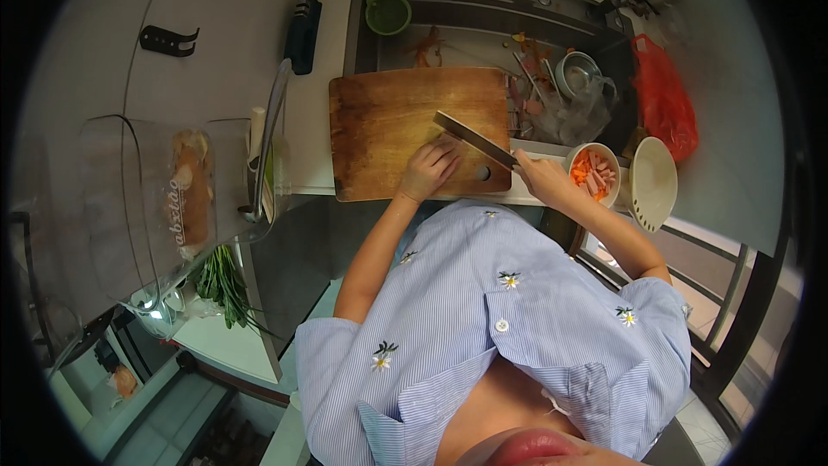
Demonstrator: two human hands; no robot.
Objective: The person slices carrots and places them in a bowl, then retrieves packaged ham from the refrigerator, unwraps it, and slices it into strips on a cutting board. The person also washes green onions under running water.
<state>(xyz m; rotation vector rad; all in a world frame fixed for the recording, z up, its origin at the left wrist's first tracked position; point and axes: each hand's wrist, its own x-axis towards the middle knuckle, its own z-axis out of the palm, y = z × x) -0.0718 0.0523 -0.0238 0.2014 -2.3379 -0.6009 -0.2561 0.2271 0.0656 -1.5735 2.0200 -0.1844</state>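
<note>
My right hand (542, 175) grips the handle of a broad-bladed kitchen knife (475, 139). Its blade slants up and left over the wooden cutting board (381, 123), just beside my left fingertips. With fingers bent, my left hand (430, 168) presses on the board's near part, on a small pale pink piece (451, 140) that looks like ham; the fingers and blade partly hide it. To the right of my right hand stands a bowl (616, 193) holding cut orange pieces, which look like carrot, and pink ham pieces (598, 178).
The board lies across a dark sink (469, 39) with peelings, a metal bowl (576, 74), a clear plastic bag (579, 116) and a green strainer (388, 13). A cream colander (653, 181) and red bag (663, 97) are at right. A knife sharpener (303, 32) and ladle (275, 123) are left.
</note>
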